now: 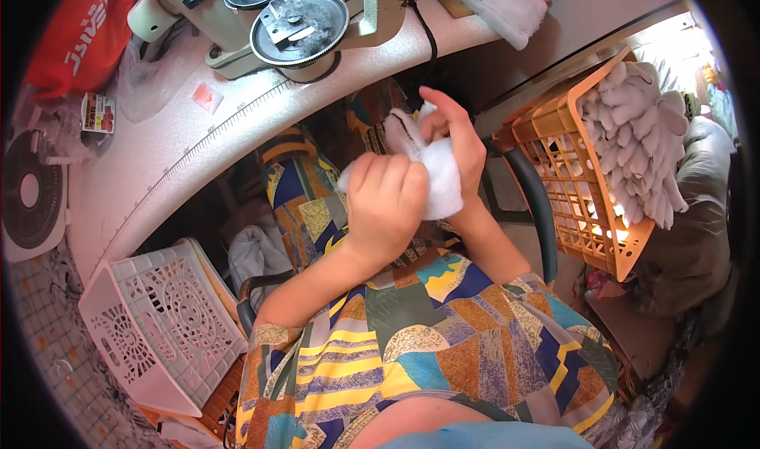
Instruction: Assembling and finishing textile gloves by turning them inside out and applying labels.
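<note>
A fluffy white sock (pixel 443 181) is held above my lap, between my two hands. My left hand (pixel 386 200) is closed in a fist on its near side. Bent round the far right side is my right hand (pixel 463 136), with one finger raised and the others on the cloth. A paler grey-pink end with a dark line along it sticks up between the hands. The fingertips on the sock are partly hidden by the fabric.
A sewing machine (pixel 297 26) with a round toothed dial stands on the white table (pixel 158 152). An orange basket (pixel 570 132) of grey-white socks (pixel 633 132) is at right, a white plastic crate (pixel 162 314) at left. More white socks (pixel 499 6) lie at the table's far right.
</note>
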Motion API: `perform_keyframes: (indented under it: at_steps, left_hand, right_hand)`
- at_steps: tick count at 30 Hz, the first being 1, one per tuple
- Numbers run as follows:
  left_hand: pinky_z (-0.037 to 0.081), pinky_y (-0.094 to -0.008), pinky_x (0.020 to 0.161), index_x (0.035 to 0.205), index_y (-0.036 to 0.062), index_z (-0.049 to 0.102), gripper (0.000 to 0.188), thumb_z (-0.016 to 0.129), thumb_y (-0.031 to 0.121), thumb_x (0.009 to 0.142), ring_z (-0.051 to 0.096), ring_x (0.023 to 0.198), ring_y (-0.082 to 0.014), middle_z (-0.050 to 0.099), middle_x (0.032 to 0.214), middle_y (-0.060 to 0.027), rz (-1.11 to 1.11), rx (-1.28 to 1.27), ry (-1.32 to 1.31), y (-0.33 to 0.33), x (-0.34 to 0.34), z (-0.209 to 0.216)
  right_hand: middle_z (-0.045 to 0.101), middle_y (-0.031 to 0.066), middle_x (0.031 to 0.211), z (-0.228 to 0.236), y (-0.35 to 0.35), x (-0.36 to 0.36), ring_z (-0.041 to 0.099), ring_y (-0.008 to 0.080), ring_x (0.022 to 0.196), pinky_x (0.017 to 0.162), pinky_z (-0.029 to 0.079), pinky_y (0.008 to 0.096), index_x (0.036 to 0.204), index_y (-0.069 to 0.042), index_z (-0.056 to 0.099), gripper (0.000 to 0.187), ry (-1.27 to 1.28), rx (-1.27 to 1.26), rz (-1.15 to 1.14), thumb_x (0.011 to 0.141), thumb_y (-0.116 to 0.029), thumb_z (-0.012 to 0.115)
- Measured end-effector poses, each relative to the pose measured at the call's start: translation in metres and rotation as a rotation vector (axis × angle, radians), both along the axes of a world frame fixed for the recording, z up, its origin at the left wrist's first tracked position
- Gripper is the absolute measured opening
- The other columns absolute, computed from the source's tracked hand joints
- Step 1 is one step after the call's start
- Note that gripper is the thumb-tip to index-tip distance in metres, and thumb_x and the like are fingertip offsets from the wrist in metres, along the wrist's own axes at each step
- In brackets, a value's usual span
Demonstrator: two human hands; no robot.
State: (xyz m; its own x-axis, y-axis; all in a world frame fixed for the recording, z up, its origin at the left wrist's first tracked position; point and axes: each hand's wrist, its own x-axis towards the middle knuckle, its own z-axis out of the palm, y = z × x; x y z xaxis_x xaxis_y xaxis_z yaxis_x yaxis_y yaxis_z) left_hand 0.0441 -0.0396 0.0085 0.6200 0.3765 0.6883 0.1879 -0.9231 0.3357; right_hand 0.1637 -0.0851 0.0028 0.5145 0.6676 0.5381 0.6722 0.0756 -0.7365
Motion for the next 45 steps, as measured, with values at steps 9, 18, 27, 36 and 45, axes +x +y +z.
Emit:
perform_keyframes:
  at_steps: [9, 18, 27, 36, 45]
  left_hand:
    - [0.038, -0.0426, 0.082, 0.098, 0.0040, 0.058, 0.036, 0.061, 0.001, 0.062, 0.057, 0.077, -0.0299, 0.060, 0.085, -0.0111, 0.124, -0.126, -0.079, 0.031, -0.010, -0.008]
    - [0.043, -0.0321, 0.081, 0.091, 0.0007, 0.064, 0.024, 0.061, 0.001, 0.067, 0.060, 0.082, -0.0233, 0.066, 0.084, -0.0092, -0.082, -0.715, 0.033, 0.037, -0.015, 0.020]
    - [0.043, -0.0367, 0.082, 0.091, 0.0055, 0.064, 0.028, 0.060, 0.005, 0.064, 0.057, 0.076, -0.0309, 0.067, 0.080, -0.0111, 0.069, -0.680, 0.055, 0.038, -0.013, 0.007]
    - [0.048, -0.0250, 0.074, 0.096, 0.0028, 0.059, 0.027, 0.070, 0.003, 0.072, 0.059, 0.082, -0.0085, 0.063, 0.086, -0.0015, -0.253, -1.095, -0.014, 0.044, -0.004, -0.009]
    - [0.042, -0.0377, 0.076, 0.090, 0.0024, 0.058, 0.027, 0.061, -0.004, 0.063, 0.058, 0.074, -0.0336, 0.065, 0.083, -0.0127, 0.174, -0.471, 0.163, 0.030, -0.003, 0.021]
  right_hand:
    - [0.065, 0.0029, 0.094, -0.009, -0.002, 0.014, 0.061, 0.0108, 0.092, 0.082, 0.047, 0.0247, 0.141, -0.003, 0.041, 0.062, 0.713, -0.030, 0.508, 0.086, -0.017, 0.066]
    - [0.049, 0.0105, 0.139, -0.018, -0.003, 0.012, 0.051, 0.0175, 0.123, 0.104, 0.040, 0.0323, 0.152, -0.001, 0.021, 0.106, 1.377, 0.002, 1.038, 0.074, -0.038, 0.082]
    - [0.047, 0.0099, 0.140, -0.002, -0.009, 0.009, 0.047, 0.0176, 0.127, 0.108, 0.034, 0.0322, 0.153, -0.003, 0.019, 0.115, 1.288, -0.099, 0.932, 0.067, -0.030, 0.089]
    - [0.046, 0.0077, 0.139, -0.004, -0.012, 0.004, 0.045, 0.0182, 0.128, 0.109, 0.032, 0.0318, 0.155, -0.007, 0.016, 0.112, 1.326, -0.024, 0.960, 0.068, -0.017, 0.086]
    - [0.061, 0.0043, 0.107, -0.030, -0.002, 0.009, 0.059, 0.0122, 0.100, 0.088, 0.048, 0.0266, 0.134, -0.007, 0.042, 0.064, 1.371, -0.059, 0.466, 0.077, 0.000, 0.070]
